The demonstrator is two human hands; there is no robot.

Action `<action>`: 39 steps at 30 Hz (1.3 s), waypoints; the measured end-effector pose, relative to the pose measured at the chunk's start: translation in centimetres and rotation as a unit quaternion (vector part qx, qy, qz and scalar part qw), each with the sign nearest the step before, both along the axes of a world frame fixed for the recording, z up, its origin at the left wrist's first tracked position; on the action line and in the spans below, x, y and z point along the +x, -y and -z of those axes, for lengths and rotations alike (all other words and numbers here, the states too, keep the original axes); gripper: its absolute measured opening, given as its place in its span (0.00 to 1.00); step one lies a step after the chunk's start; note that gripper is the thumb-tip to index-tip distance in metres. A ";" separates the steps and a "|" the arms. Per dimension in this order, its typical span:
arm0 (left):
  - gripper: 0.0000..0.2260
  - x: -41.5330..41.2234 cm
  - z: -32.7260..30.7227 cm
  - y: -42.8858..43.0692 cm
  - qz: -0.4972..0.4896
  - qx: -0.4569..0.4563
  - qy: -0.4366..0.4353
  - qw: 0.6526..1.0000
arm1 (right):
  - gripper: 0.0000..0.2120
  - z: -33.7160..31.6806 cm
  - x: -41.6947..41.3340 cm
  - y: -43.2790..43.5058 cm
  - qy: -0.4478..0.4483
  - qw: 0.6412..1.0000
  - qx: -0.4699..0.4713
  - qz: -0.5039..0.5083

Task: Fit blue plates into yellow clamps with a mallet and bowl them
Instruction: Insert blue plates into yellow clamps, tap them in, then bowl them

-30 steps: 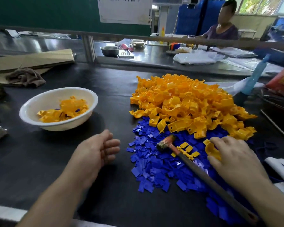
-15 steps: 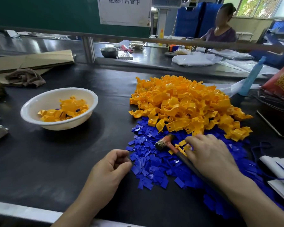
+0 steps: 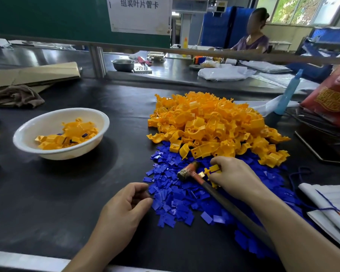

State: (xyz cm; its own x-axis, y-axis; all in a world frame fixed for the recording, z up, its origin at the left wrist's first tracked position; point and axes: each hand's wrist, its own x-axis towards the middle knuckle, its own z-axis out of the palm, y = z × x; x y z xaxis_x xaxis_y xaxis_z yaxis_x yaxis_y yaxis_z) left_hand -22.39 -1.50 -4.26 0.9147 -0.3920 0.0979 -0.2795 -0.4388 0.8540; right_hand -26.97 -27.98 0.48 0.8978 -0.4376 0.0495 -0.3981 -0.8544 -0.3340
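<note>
Right hand (image 3: 237, 178) had its fingers pinched on a yellow clamp (image 3: 212, 169), right beside the mallet (image 3: 188, 171) lying across the blue plates (image 3: 175, 195). Left hand (image 3: 124, 209) sat on the desk (image 3: 47, 193) at the edge of the blue pile, fingers curled loosely and holding nothing. Big clamp heap (image 3: 214, 126) sat behind, and the white bowl (image 3: 28, 142) off left held some finished ones.

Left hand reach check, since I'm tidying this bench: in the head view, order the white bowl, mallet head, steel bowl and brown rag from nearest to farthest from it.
From the left hand:
1. Mallet head, just right, on the blue plates.
2. White bowl, forward-left on the mat.
3. Brown rag, far left, beyond the bowl.
4. Steel bowl, on the next bench behind the rail.
</note>
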 end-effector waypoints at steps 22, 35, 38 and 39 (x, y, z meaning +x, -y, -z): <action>0.14 -0.3 -0.3 0.3 -0.005 0.026 0.004 1.000 | 0.12 -1.8 -12.2 5.0 0.458 0.602 0.615 0.222; 0.16 0.5 0.9 0.1 0.019 0.030 -0.004 0.999 | 0.35 1.5 -20.4 8.7 0.059 0.953 -0.213 0.208; 0.20 0.6 1.0 0.1 0.019 0.036 -0.001 0.999 | 0.36 2.2 -22.5 10.3 -0.126 0.943 -0.195 0.240; 0.20 0.6 1.1 0.0 0.017 0.036 0.001 0.999 | 0.34 2.6 -22.9 10.9 -0.135 0.945 -0.187 0.233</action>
